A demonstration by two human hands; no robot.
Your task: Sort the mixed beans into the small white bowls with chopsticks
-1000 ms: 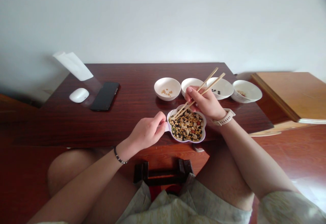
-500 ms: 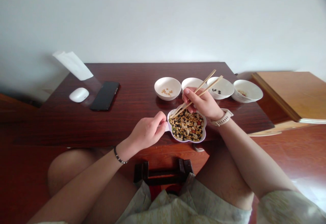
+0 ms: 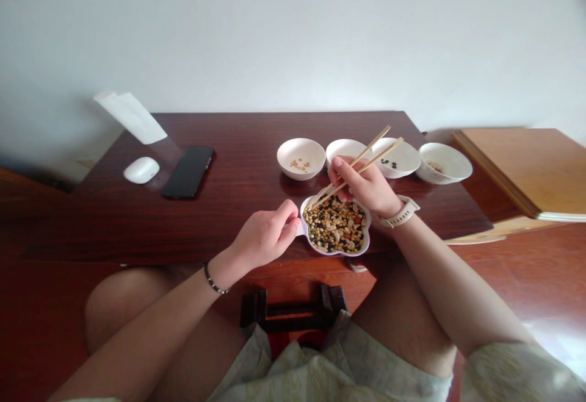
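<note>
Right fingers (image 3: 336, 170): closed on bamboo chopsticks (image 3: 379, 144), pen-style; tips angled down at 7 o'clock to the dish's near rim; anything between them too small to tell.
Left fingers (image 3: 288, 214): curled, against the tab handle (image 3: 300, 228) at the dish's 9 o'clock; cannot tell if gripping.
Bean dish: white lobed dish (image 3: 352, 252) on the table edge at 12 o'clock from the lap, heaped with mixed beans (image 3: 336, 225).
Risk: a smooth bean could slip from the tips and scatter over the table; dish could tip from its edge position if pressed at the rim.
Arm pose: right hand (image 3: 364, 187) raised, wrist bent, watch (image 3: 398, 214) on wrist; left hand (image 3: 262, 237) low, forearm from 7 o'clock, bracelet (image 3: 214, 283) on wrist.
Bowls: white bowl (image 3: 300, 174) at 11 o'clock, pale beans; white bowl (image 3: 341, 144) behind right fingers; white dish (image 3: 405, 168) at 1 o'clock, black beans; white bowl (image 3: 439, 176) at 2 o'clock.
Rest: smartphone (image 3: 188, 172), white mouse (image 3: 141, 170) at 10 o'clock.
</note>
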